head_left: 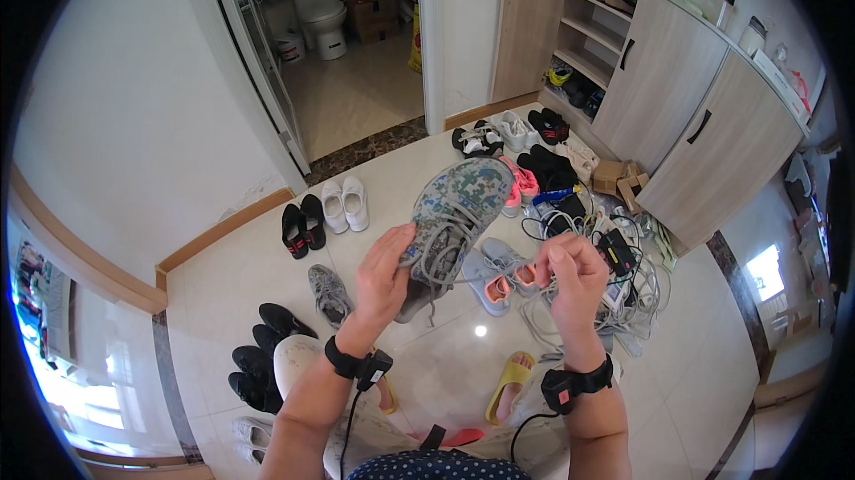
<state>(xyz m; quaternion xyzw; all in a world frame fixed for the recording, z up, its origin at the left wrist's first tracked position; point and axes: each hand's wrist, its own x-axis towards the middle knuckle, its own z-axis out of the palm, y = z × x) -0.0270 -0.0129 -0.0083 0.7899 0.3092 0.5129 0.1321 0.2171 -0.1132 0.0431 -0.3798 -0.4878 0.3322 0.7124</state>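
A camouflage-patterned sneaker (468, 191) is held up in front of me, toe pointing away. My left hand (385, 273) grips it along its left side, fingers wrapped over the edge. Its grey laces (445, 235) are loose, and one strand runs out to the right. My right hand (574, 282) is closed in a pinch at the end of that strand, apart from the shoe. A similar grey patterned sneaker (330, 295) lies on the floor left of my left hand. Below the right hand sit grey-blue sneakers with orange lining (488, 284).
Black shoes (267, 355) and white shoes (346, 204) stand to the left. On the right lies a heap of tangled cables (628, 288) beside a small cardboard box (614, 177). A shoe cabinet (663, 61) has one door open. Yellow slippers (509, 386) are on my feet.
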